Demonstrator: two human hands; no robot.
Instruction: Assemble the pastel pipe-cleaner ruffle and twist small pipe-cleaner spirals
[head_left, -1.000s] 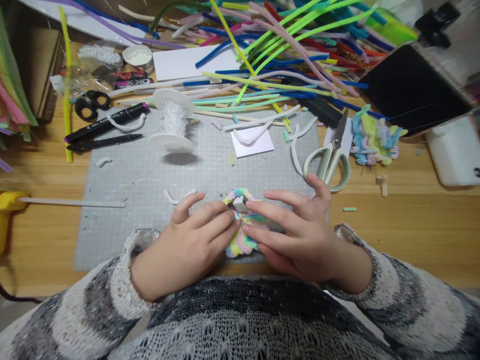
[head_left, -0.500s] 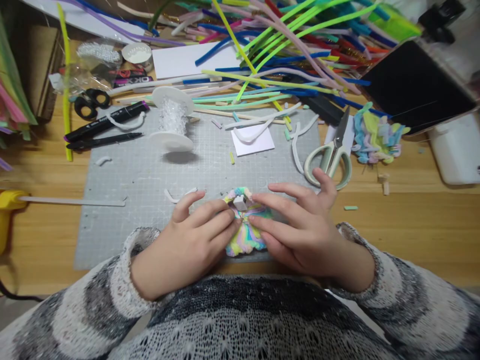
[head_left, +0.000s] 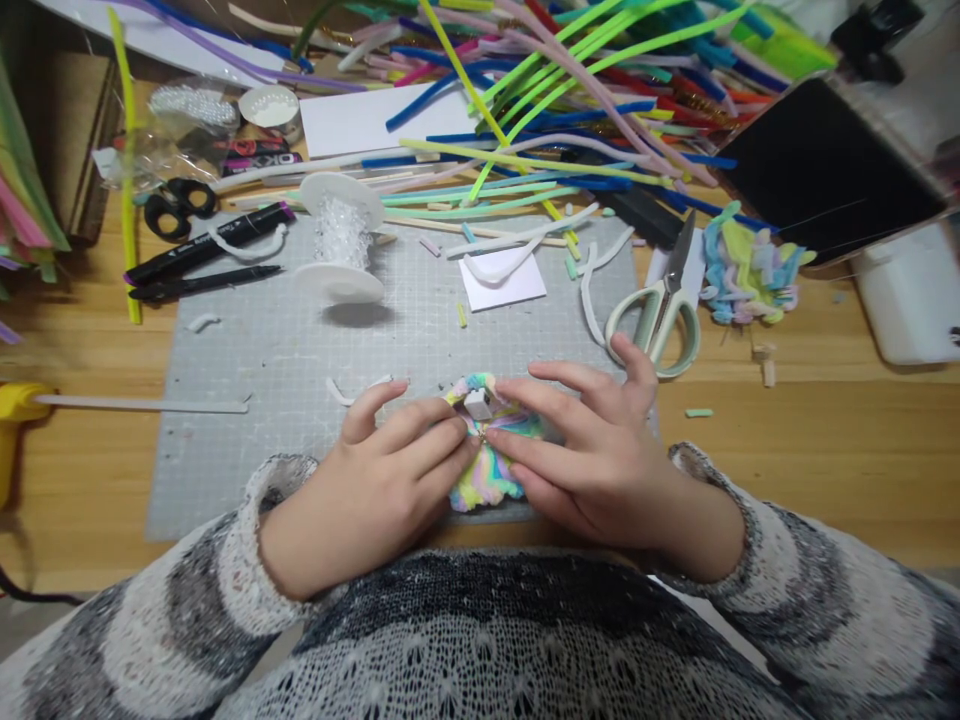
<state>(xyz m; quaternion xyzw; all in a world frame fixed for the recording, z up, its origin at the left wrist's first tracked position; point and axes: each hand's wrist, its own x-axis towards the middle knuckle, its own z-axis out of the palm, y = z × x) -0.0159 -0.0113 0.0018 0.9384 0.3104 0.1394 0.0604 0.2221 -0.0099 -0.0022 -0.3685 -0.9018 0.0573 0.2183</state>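
A small ruffled piece of pastel pipe cleaners (head_left: 489, 480), in yellow, pink and blue, lies at the front edge of the cutting mat (head_left: 262, 350). Its upper part forms an arch, and a small white block (head_left: 478, 403) sits under that arch. My left hand (head_left: 401, 475) is closed on its left side, fingertips near a tiny gold-coloured bit at the centre. From the other side, my right hand (head_left: 592, 460) pinches the piece, index and middle fingertips on it and little finger raised. My fingers hide both of its sides.
Scissors (head_left: 660, 310) lie beyond my right hand, beside another pastel pipe-cleaner bundle (head_left: 750, 265). A spool of clear thread (head_left: 341, 240) and markers (head_left: 210, 245) are at the back left. A yellow glue gun (head_left: 19, 420) is far left. Many pipe cleaners (head_left: 525, 110) cover the back.
My right hand has shifted slightly left, its fingertips closer to the centre of the pastel piece. The left hand has barely moved, and the whole view has drifted a little.
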